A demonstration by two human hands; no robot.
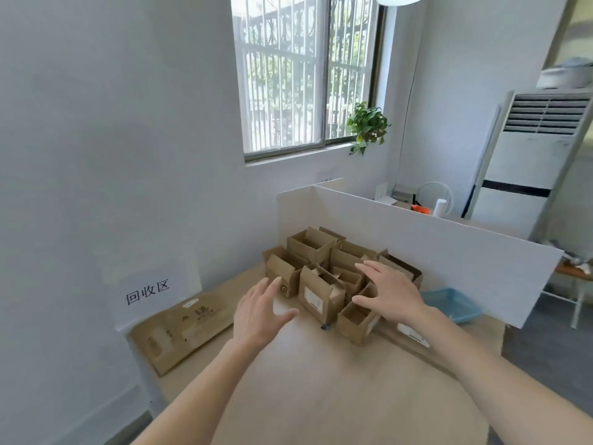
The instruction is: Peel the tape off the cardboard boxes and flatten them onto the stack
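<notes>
Left hand (256, 311) and right hand (390, 289) spread wide, empty, over brown open-topped cardboard boxes (324, 277) — white partition board (417, 248) at 12 o'clock, blue plastic basket (455, 305) at 3 o'clock.

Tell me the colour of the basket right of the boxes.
Light blue; the basket shows in the head view, partly hidden by the right arm.

Single head view, wide-angle, looking forward and down from the person's head over the desk (337, 380). Facing the white wall and barred window (308, 75); both forearms entering from the bottom edge. Sitting close to the cardboard boxes (333, 277), room edges bending with lens distortion. No second view sharing anything.
</notes>
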